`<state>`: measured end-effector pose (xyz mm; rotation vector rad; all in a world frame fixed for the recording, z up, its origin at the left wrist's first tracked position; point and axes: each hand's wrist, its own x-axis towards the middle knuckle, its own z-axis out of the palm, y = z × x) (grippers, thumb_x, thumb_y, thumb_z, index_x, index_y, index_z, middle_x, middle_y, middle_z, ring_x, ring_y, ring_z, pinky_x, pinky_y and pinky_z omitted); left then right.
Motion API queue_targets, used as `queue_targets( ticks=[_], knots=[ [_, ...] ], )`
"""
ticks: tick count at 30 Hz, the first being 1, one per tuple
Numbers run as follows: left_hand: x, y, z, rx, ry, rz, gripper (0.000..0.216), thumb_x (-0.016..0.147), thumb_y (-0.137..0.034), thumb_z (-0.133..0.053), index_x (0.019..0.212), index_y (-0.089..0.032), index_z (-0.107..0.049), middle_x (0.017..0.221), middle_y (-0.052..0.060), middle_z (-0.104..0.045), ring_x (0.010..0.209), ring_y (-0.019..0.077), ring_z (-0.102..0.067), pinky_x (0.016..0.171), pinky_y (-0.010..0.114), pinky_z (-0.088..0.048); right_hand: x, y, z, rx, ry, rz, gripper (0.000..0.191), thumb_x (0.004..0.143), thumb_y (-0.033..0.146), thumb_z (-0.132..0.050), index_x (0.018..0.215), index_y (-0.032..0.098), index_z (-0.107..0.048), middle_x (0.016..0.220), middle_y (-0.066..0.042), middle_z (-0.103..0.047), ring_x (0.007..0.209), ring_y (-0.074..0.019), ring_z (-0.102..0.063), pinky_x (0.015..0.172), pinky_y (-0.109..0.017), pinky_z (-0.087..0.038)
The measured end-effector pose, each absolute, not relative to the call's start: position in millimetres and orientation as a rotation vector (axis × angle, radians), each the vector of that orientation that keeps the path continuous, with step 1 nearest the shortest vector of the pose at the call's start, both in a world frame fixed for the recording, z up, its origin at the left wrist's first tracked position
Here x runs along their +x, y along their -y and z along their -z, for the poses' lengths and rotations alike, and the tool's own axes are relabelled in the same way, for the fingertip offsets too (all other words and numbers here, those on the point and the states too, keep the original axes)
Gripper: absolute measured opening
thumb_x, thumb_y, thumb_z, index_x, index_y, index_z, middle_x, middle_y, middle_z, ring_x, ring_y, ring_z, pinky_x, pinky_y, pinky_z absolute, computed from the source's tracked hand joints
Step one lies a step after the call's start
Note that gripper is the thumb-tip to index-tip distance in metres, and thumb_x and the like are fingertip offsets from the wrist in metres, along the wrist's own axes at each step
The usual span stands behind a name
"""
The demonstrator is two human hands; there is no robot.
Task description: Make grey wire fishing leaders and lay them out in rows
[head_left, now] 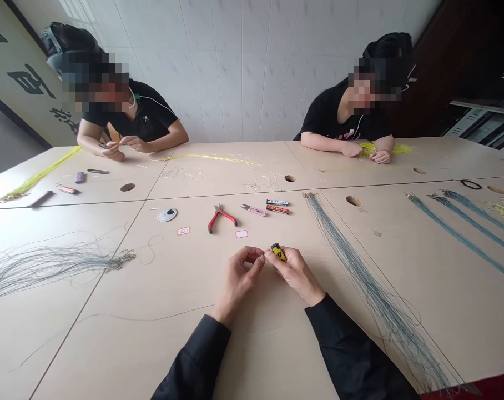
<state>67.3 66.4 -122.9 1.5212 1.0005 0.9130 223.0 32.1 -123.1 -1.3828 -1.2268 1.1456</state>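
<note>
Seated at a pale wood-grain tabletop (139,361), 2 bare hands meet at mid-table, dark cuffs behind them. Left hand (244,276): thumb and forefinger narrowed to a pinch; whatever sits between the tips is too small to tell. Right hand (292,270): thumb and fingers closed around a small yellow-and-black lighter (278,253), its dark end up and away from the wearer. Fingertips of both hands nearly touch.

A thin dark strand (152,319) trails left from the left wrist, crossing the panel seam (56,354). Well left, a loose blue-grey cord bundle (64,265) with metallic ends lies over the same seam. Nearer, on the right, a long blue-grey cord bundle (362,283) slants down past the right sleeve to the table's near edge, bounding that side.

Beyond the hands, short of the far cross-seam: red-handled pliers (222,216), jaws spread; pink-handled snips (254,210); 2 small tubes (277,206) side by side. 2 people sit at the far edge, forearms resting on it.
</note>
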Motion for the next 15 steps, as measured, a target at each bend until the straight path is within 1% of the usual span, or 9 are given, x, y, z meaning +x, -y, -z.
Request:
queue_targets(
  ticks=[5,10,15],
  knots=[
    [67.7,-67.2,125.3,1.503,-1.018,-0.923,0.012,0.084,-0.028,-0.06,0.084,-0.017,-0.064,0.078,0.001,-0.067,0.07,0.0125,-0.057,0.069,0.024,-0.044,223.4,-32.3,124.2,-1.377,1.23,-1.145,0.04,0.087,0.05,-0.058,0.07,0.019,-0.04,0.062,0.005,-0.028,0.054,-0.008,-0.023,0.048,-0.022,-0.02],
    [67.1,-66.9,125.6,1.513,-1.01,-0.927,0.012,0.083,-0.026,-0.06,0.088,-0.017,-0.065,0.083,0.002,-0.069,0.074,0.0131,-0.059,0.069,0.024,-0.045,223.2,-31.8,122.4,-1.405,1.231,-1.135,0.037,0.087,0.05,-0.058,0.072,0.018,-0.045,0.062,0.005,-0.029,0.053,-0.0081,-0.025,0.048,-0.022,-0.021],
    [67.0,-67.0,128.3,1.525,-1.036,-0.933,0.017,0.083,-0.033,-0.062,0.083,-0.016,-0.066,0.076,0.003,-0.068,0.069,0.0132,-0.058,0.064,0.024,-0.044,223.6,-32.0,123.5,-1.397,1.23,-1.131,0.038,0.086,0.048,-0.059,0.069,0.019,-0.041,0.061,0.006,-0.027,0.052,-0.0078,-0.024,0.048,-0.022,-0.021]
  ],
)
